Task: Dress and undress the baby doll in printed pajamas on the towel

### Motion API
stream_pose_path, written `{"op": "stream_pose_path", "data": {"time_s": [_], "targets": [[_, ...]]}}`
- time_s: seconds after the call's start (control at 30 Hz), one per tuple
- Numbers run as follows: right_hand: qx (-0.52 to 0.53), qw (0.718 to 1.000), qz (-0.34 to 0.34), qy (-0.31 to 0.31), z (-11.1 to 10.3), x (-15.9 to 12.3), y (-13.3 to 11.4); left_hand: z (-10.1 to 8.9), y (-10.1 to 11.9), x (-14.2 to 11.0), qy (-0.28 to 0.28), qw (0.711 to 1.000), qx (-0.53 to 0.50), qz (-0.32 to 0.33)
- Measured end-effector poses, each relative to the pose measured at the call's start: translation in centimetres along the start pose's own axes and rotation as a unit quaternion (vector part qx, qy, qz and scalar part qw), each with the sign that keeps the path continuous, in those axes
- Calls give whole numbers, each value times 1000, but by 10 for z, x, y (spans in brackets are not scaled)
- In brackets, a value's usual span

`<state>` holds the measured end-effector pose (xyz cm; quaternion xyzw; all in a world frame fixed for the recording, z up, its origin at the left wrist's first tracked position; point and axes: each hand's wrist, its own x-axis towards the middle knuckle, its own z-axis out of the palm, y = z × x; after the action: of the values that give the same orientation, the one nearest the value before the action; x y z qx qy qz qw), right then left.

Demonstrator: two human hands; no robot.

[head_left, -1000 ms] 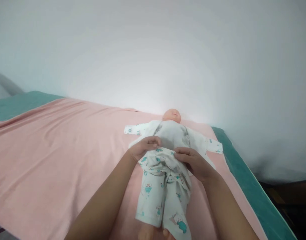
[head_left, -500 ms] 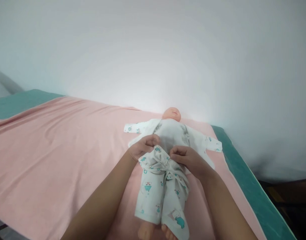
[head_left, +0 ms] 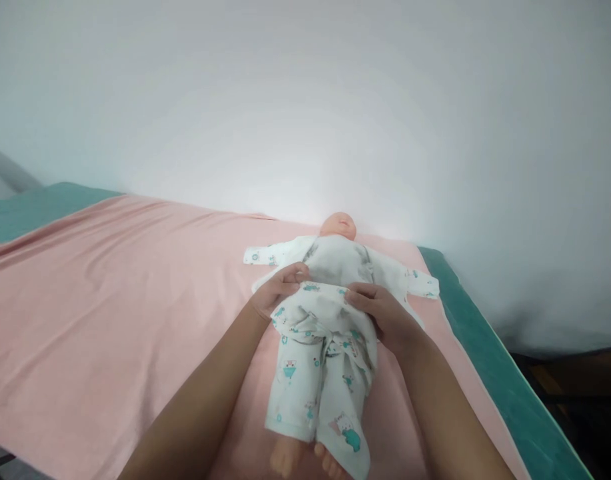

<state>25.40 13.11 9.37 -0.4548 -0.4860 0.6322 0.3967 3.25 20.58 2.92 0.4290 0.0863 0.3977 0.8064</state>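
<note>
A baby doll point(head_left: 339, 225) lies on its back, its head toward the wall and its feet toward me. Printed white baby pants point(head_left: 292, 380) cover its legs, with the bare feet showing below the cuffs. My left hand point(head_left: 284, 287) pinches the waistband at its left end. At the other end, my right hand point(head_left: 378, 308) grips the waistband between thumb and fingers. The band is stretched between both hands across the doll's lower belly. Above it, a white baby shirt point(head_left: 388, 270) has its sleeves spread to both sides, and pale grey-white cloth covers the chest.
A pink sheet point(head_left: 135, 300) with soft wrinkles lies under the doll. The green mattress point(head_left: 490, 353) shows along the right edge and at the far left. Behind it rises a pale wall point(head_left: 305, 100). Dark furniture point(head_left: 585, 393) stands at the lower right.
My right hand has shifted slightly and the waistband, bunched before, is now spread wider and straighter between my hands. The doll appears slightly further left in the view.
</note>
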Motion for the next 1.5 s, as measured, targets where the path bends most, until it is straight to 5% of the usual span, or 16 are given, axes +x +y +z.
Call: {"op": "stream_pose_path", "data": {"time_s": [0.37, 0.63, 0.8, 1.0, 1.13, 1.3, 1.4, 1.5], "targets": [[180, 973, -16, 141, -44, 5, 21, -11, 7, -1, 100, 995, 7, -1], [117, 961, -114, 223, -62, 26, 43, -17, 8, 9, 230, 973, 9, 33], [24, 975, -76, 208, -66, 24, 44, -17, 17, 0, 178, 965, 190, -28], [-122, 987, -26, 97, -73, 10, 29, -16, 34, -13, 44, 913, 378, -146], [-182, 977, -31, 102, -71, 9, 25, -21, 26, -6, 137, 846, 506, -96], [-236, 949, -35, 207, -64, 22, 34, -26, 12, 9, 241, 766, 594, -44], [-264, 936, -32, 230, -63, 29, 36, -24, 10, 13, 238, 743, 623, -50], [-252, 945, -39, 203, -61, 29, 32, -20, 14, 13, 223, 751, 619, -63]]}}
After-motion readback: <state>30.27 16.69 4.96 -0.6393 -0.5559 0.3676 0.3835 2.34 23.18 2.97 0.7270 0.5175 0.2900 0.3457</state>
